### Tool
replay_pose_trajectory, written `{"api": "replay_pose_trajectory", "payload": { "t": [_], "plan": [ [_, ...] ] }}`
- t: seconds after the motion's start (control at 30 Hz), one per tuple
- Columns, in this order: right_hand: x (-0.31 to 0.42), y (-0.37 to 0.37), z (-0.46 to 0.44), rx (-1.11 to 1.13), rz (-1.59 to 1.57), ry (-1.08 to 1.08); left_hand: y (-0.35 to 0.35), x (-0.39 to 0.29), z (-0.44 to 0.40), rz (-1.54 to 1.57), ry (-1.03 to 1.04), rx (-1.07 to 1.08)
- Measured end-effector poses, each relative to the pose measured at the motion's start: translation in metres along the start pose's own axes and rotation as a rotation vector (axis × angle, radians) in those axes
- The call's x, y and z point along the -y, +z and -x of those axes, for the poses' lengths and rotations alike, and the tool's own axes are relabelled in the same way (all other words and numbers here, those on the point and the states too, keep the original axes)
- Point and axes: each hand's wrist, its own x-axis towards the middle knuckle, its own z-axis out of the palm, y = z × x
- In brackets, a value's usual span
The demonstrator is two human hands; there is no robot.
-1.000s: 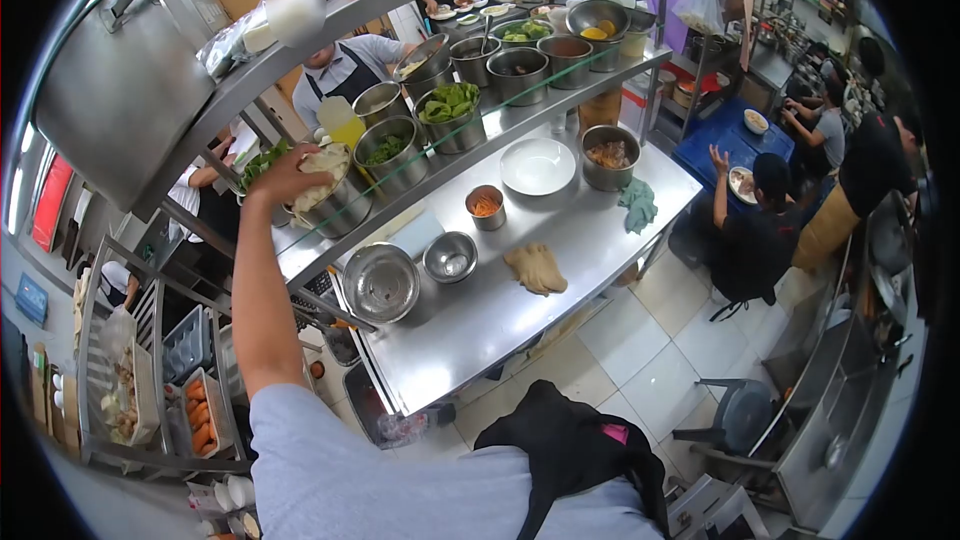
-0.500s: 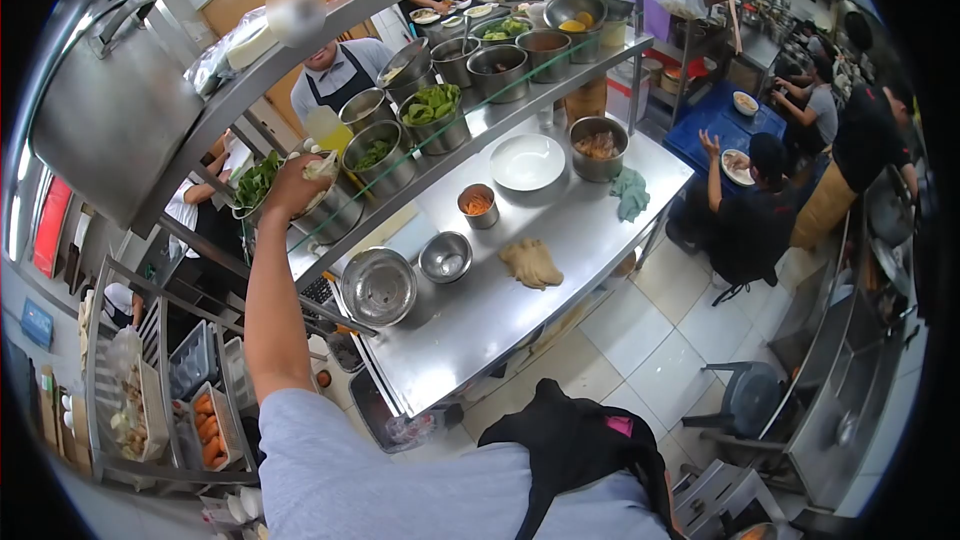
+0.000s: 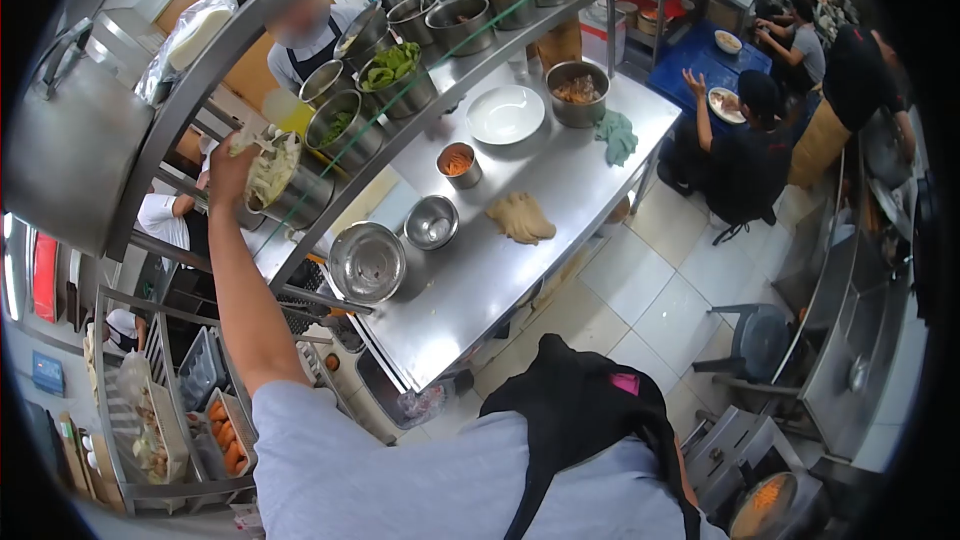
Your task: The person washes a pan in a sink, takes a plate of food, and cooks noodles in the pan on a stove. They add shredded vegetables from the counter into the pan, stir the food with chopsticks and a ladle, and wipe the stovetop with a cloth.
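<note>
While L hand [image 3: 230,174] is part-curled at pale veg [image 3: 272,174] in metal pot [image 3: 308,202], can't tell if it's gripping any; R hand out of view

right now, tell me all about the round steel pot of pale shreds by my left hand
The round, shiny steel pot is uncovered, filled with pale shreds. It leans in view; lens distortion hides true tilt. It sits on the grey metal shelf beside a steel pot of green leaves. The bare left hand is at its rim, contact unclear.
</note>
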Motion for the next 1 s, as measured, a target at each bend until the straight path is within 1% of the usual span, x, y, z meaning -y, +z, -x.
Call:
{"api": "replay_pose_trajectory", "payload": {
  "t": [0.07,0.13,0.2,0.23,0.3,0.33,0.37,0.4,0.43,0.47,0.53,0.6,0.63,0.67,0.7,0.73,0.77,0.8,0.83,0.87,0.9,0.93,1.0],
  "plan": [
    [0.000,0.001,0.006,-0.002,-0.012,0.017,0.000,-0.012,0.007,0.366,-0.124,-0.111],
    [0.000,0.003,0.008,-0.002,-0.027,0.032,-0.009,-0.006,0.006,0.366,-0.139,-0.095],
    [0.000,0.006,0.011,-0.001,-0.045,0.046,-0.015,-0.007,0.005,0.554,-0.177,-0.119],
    [-0.002,0.006,0.013,-0.001,-0.058,0.053,-0.020,0.004,0.001,0.550,-0.171,-0.116],
    [-0.004,0.008,0.016,0.001,-0.089,0.064,-0.030,0.023,-0.010,0.728,-0.222,-0.076],
    [-0.007,0.007,0.017,-0.002,-0.108,0.063,-0.029,0.016,-0.011,0.728,-0.214,-0.063],
    [-0.009,0.007,0.017,0.001,-0.126,0.064,-0.030,0.008,-0.010,0.721,-0.253,-0.087],
    [-0.009,0.009,0.018,0.004,-0.146,0.064,-0.029,-0.002,-0.008,0.715,-0.291,-0.110],
    [-0.010,0.010,0.019,0.001,-0.157,0.058,-0.022,-0.027,0.000,0.729,-0.337,-0.083],
    [-0.006,0.014,0.028,0.001,-0.160,0.054,-0.012,-0.053,0.010,0.729,-0.325,-0.067],
    [0.010,0.019,0.057,-0.022,-0.100,0.022,0.012,-0.100,0.026,0.814,-0.215,0.039],
    [-0.011,0.010,0.051,-0.018,-0.111,-0.012,0.043,-0.136,0.041,0.830,-0.142,0.124],
    [-0.036,0.007,0.031,-0.005,-0.215,-0.013,0.063,-0.164,0.054,0.767,-0.136,0.145],
    [-0.051,0.008,0.029,-0.029,-0.298,0.021,0.087,-0.195,0.068,0.720,-0.136,0.255],
    [-0.070,0.005,0.019,0.029,-0.326,-0.024,0.119,-0.226,0.082,0.713,-0.032,0.320],
    [-0.084,0.009,0.018,-0.051,-0.362,-0.050,0.155,-0.252,0.096,0.723,0.081,0.398],
    [-0.090,0.014,0.032,-0.113,-0.409,-0.079,0.194,-0.269,0.099,0.831,0.040,0.532],
    [-0.098,0.018,0.037,-0.157,-0.488,-0.114,0.231,-0.317,0.117,0.709,0.124,0.759],
    [-0.101,0.016,0.057,-0.181,-0.463,-0.133,0.286,-0.323,0.107,0.601,0.183,0.971],
    [-0.120,0.017,0.057,-0.199,-0.459,-0.125,0.347,-0.342,0.098,0.470,0.257,1.152],
    [-0.128,0.017,0.063,-0.242,-0.554,-0.091,0.390,-0.396,0.152,0.559,0.387,1.231],
    [-0.142,0.018,0.069,-0.266,-0.635,-0.065,0.411,-0.449,0.226,0.647,0.502,1.289],
    [-0.184,0.020,0.071,-0.318,-0.851,-0.011,0.463,-0.524,0.337,0.695,0.376,1.561]
  ]
}}
